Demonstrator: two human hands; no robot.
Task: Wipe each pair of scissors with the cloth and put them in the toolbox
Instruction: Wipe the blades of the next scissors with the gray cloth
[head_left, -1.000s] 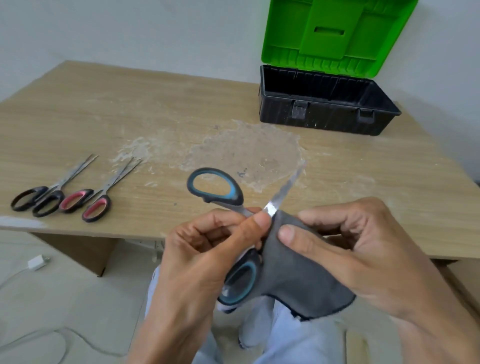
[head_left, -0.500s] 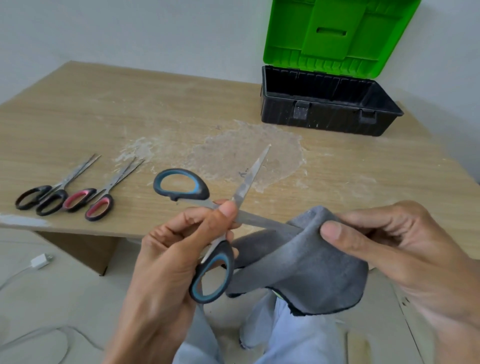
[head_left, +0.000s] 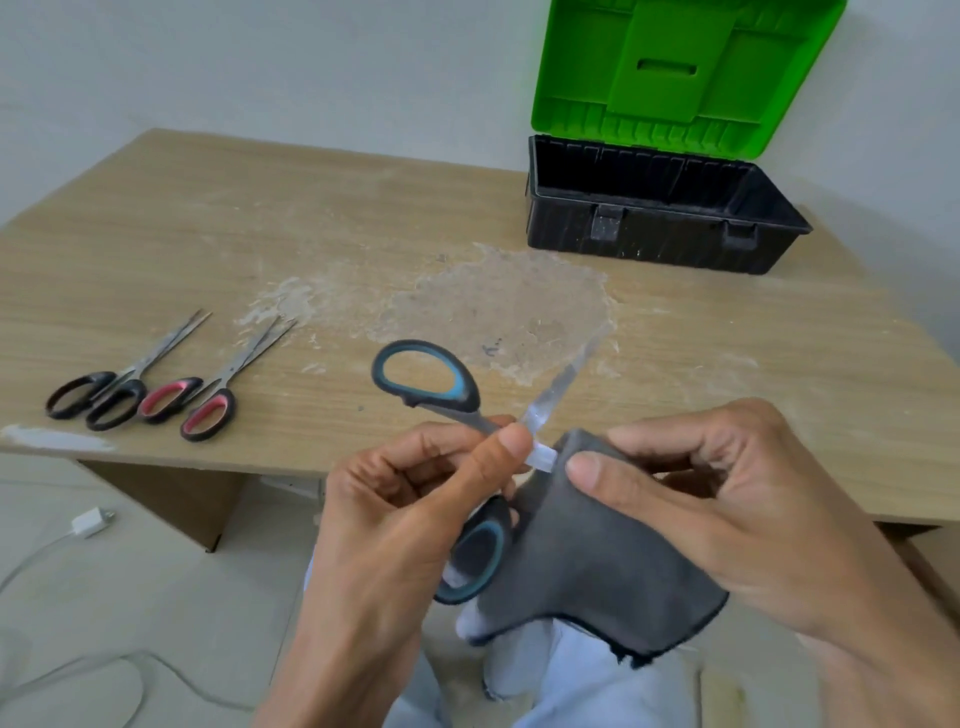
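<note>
My left hand (head_left: 410, 499) grips the blue-handled scissors (head_left: 431, 379) near the pivot, blades spread apart. One blade points up and right and looks blurred. My right hand (head_left: 701, 499) pinches the grey cloth (head_left: 587, 561) around the other blade, close to the pivot, so that blade is hidden. Two more pairs lie flat at the table's front left: black-handled scissors (head_left: 98, 397) and red-and-black-handled scissors (head_left: 200, 410). The black toolbox (head_left: 660, 244) stands at the back right with its green lid (head_left: 680, 73) raised; the inside looks empty.
The wooden table (head_left: 363, 228) has a worn, scuffed patch in the middle. A white charger plug (head_left: 91, 522) with its cable lies on the floor to the left. My legs in light trousers (head_left: 561, 680) are below the hands.
The cloth and my right hand have slid back along the blade toward the pivot. The scissors have swung, the free blade now pointing further right and the upper handle shifted right.
</note>
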